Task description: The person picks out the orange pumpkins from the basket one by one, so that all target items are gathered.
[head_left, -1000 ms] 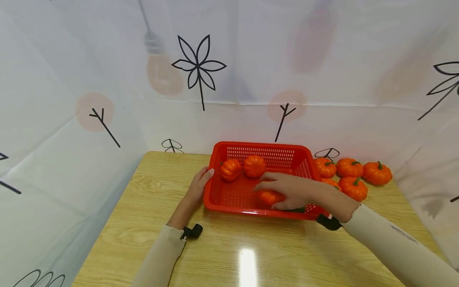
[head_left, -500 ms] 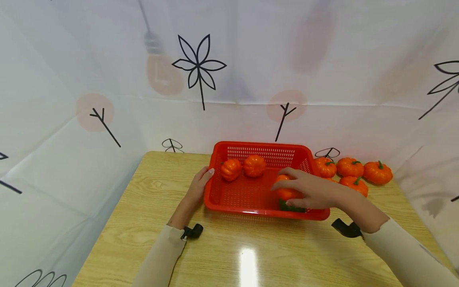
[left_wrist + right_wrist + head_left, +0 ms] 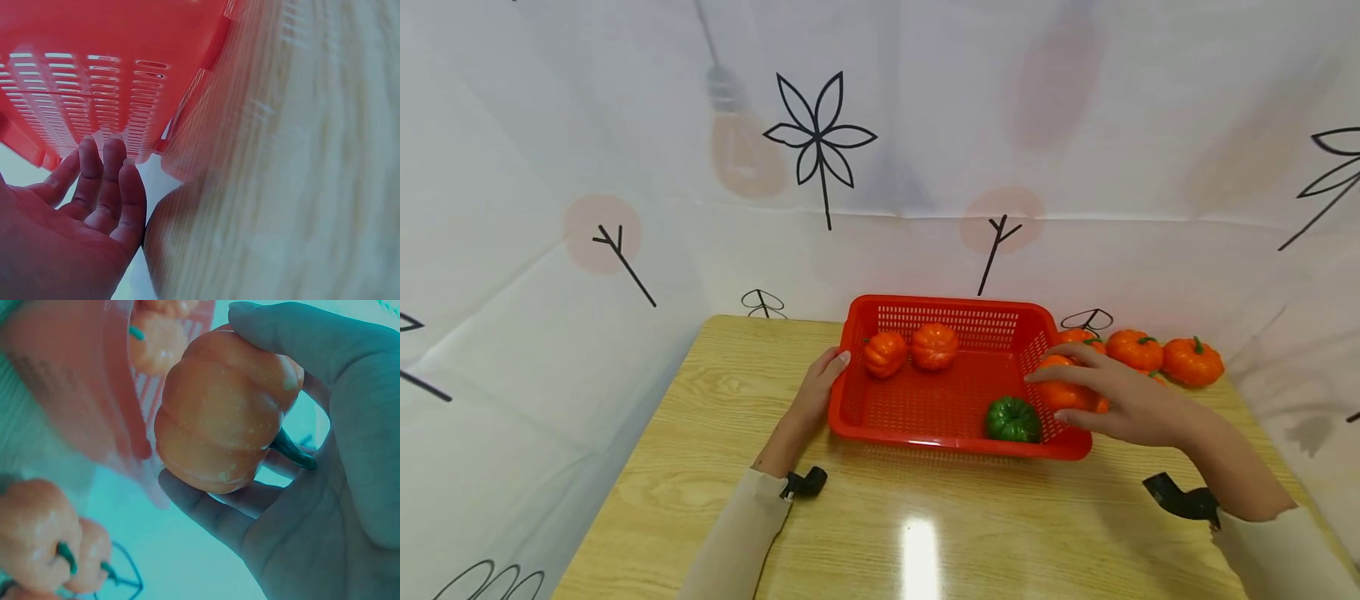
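In the head view, my left hand (image 3: 814, 390) holds the left rim of the red plastic basket (image 3: 898, 437), thumb on the rim. The left wrist view shows its fingers (image 3: 112, 181) against the slotted outer wall. My right hand (image 3: 1131, 402) grips an orange toy pumpkin (image 3: 219, 415) between thumb and fingers, by the basket's right rim; its green stem points toward the palm. Inside the basket, two orange pumpkins (image 3: 885, 355) sit at the back left. A green ribbed vegetable like a bell pepper (image 3: 1012, 420) lies in the front right corner.
Several more orange pumpkins (image 3: 1192, 362) stand on the wooden table (image 3: 715, 433) just right of the basket, some partly hidden behind my right hand. A white printed cloth (image 3: 895, 158) hangs behind the table and along its sides.
My right hand has carried the pumpkin rightward from the basket's interior to its right rim. The green vegetable, previously mostly covered, now shows fully. My left hand has stayed put.
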`<state>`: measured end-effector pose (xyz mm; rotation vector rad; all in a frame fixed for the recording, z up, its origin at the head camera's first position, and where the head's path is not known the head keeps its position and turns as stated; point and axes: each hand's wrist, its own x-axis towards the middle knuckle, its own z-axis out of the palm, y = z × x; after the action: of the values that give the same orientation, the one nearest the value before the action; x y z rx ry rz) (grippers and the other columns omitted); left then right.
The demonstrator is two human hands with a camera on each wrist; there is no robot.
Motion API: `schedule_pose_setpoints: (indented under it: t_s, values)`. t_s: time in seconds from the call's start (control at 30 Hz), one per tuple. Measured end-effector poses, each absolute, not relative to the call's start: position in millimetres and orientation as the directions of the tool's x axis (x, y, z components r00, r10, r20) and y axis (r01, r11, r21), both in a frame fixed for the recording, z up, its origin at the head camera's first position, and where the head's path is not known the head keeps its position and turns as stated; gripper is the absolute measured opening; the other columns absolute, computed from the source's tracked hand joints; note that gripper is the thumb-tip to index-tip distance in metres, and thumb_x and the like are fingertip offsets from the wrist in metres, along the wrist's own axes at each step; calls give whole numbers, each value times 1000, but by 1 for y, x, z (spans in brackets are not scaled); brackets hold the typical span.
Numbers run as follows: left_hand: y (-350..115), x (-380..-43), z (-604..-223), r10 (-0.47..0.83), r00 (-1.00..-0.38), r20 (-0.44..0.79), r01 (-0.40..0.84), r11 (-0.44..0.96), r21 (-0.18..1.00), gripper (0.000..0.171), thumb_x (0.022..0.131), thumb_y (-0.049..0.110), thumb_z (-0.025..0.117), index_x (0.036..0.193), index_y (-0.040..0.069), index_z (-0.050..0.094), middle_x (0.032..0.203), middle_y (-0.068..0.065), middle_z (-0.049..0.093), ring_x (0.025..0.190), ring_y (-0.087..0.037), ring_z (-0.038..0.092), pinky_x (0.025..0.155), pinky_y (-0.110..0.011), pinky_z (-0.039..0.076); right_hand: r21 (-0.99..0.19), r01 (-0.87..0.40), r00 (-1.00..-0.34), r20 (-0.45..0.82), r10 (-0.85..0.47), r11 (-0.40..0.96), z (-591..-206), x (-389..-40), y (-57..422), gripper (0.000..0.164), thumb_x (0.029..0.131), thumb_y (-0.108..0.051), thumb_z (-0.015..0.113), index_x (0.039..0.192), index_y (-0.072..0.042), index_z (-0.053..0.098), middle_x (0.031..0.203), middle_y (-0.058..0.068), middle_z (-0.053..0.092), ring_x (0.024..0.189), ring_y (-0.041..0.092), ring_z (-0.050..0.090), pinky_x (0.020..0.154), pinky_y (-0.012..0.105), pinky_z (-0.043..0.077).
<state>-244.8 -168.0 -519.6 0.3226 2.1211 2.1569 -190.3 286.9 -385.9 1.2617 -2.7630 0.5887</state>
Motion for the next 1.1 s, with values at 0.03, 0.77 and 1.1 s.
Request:
schedule_pose_setpoints:
  t_s: [0.03,0.77,1.1]
  values:
    - [-167,-245,-520,218,-973,81,77,-28,997,46,115,36,44,146,4,54,136,-22,65,120,-42,65,93,-33,61,-305,-736,-671,212,-710,605,-386,-189,292,59,92,-22,85,144,-38,61,148,-1,50,130,16,47,87,40,59]
    - [-167,-246,-519,222,-973,71,69,-13,997,48,115,35,42,147,1,52,137,-27,63,121,-43,64,93,-32,60,-278,-498,-861,276,-428,822,-411,-171,381,78,78,-19,96,146,-13,58,135,8,60,107,8,55,78,20,49]
    - [-167,-245,-518,220,-973,64,63,-14,998,46,115,34,42,147,3,52,137,-24,64,118,-38,67,92,-34,61,-332,-355,-931,211,-298,874,-425,-171,413,73,84,-20,91,146,-4,55,131,36,45,110,54,46,75,75,43]
